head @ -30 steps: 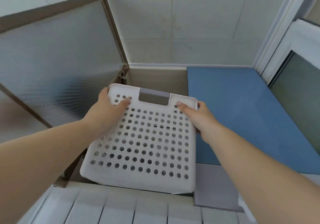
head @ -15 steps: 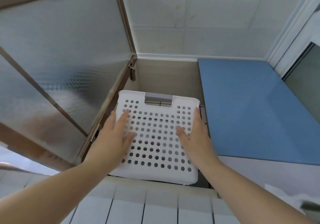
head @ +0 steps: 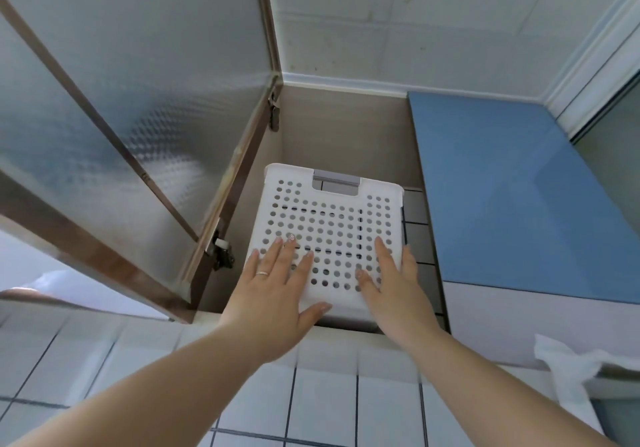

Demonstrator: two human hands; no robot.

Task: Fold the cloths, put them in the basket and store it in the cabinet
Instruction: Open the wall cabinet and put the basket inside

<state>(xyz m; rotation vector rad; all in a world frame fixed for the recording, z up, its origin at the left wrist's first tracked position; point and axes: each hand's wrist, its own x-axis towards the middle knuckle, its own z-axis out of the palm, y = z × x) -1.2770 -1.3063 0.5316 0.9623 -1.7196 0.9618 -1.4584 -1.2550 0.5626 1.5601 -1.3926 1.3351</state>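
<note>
A white perforated plastic basket point(head: 332, 218) with a grey handle cut-out sits inside the open cabinet point(head: 346, 128), its holed face turned toward me. My left hand point(head: 277, 284) lies flat on the lower left of that face, fingers straight. My right hand point(head: 391, 280) presses flat on the lower right, fingers straight. What the basket holds is hidden behind its wall.
The cabinet's frosted-glass door point(head: 121, 107) stands swung open on the left, hinges at its edge. A blue cabinet door point(head: 512, 197) is shut on the right. White tiled wall point(head: 311, 394) runs below. A white cloth point(head: 561, 367) hangs at the lower right.
The basket has slid deeper into the cabinet. Both hands moved from gripping its top rim to pressing flat on its lower face.
</note>
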